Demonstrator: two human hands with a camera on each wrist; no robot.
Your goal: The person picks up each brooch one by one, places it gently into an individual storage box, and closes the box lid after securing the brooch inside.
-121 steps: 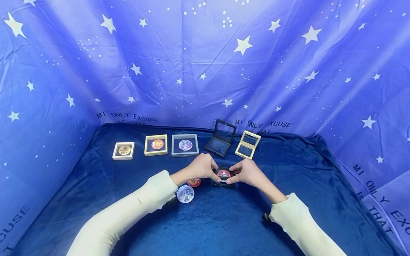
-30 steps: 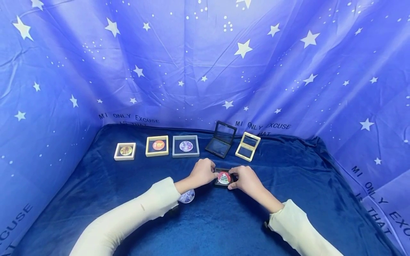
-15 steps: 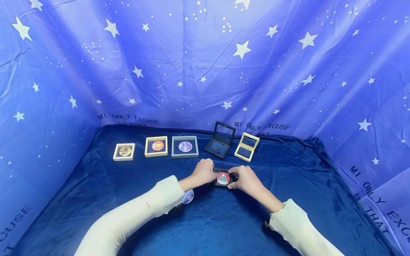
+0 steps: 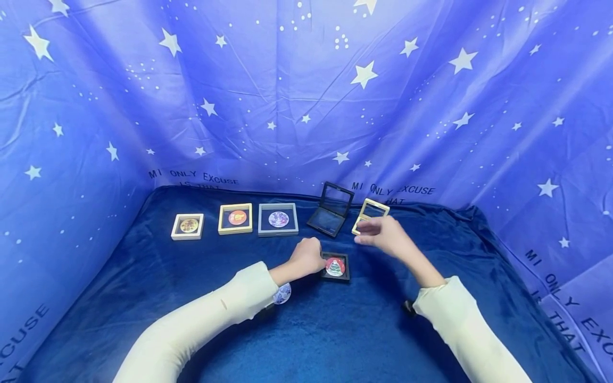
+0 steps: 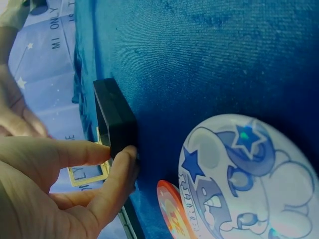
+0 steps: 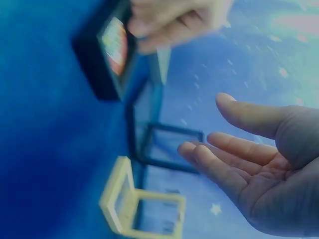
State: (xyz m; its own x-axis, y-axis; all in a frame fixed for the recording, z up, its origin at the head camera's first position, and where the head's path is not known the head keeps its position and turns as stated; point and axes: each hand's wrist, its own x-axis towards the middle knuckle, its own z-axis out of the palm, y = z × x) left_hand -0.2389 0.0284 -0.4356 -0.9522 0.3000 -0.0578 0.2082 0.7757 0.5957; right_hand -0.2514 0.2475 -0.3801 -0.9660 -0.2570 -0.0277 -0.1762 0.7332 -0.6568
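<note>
My left hand (image 4: pixel 306 258) pinches the left side of a small black display case (image 4: pixel 346 277), thumb and fingers at its frame in the left wrist view. Inside the case shows a round red badge (image 4: pixel 335 267) with a green-and-white tree. My right hand (image 4: pixel 387 236) holds nothing, fingers spread apart from the thumb in the right wrist view. In the head view it overlaps the lower part of an open yellow display case (image 4: pixel 377 208). Below my left wrist lies a blue-and-white cartoon badge (image 5: pixel 244 184), with a smaller red badge (image 5: pixel 172 211) beside it, hidden from the head view.
At the back, a larger black case (image 4: pixel 328 220) stands open beside the yellow one. To the left, in a row, are a grey case (image 4: pixel 278 233), a yellow case (image 4: pixel 234 231) and a white case (image 4: pixel 185 237), each with a round badge inside. Dark blue cloth (image 4: pixel 325 340) covers the table.
Four seconds ago both hands held the small black case, its badge partly covered. My right hand has since let go and moved up and right to the yellow case; my left hand stays.
</note>
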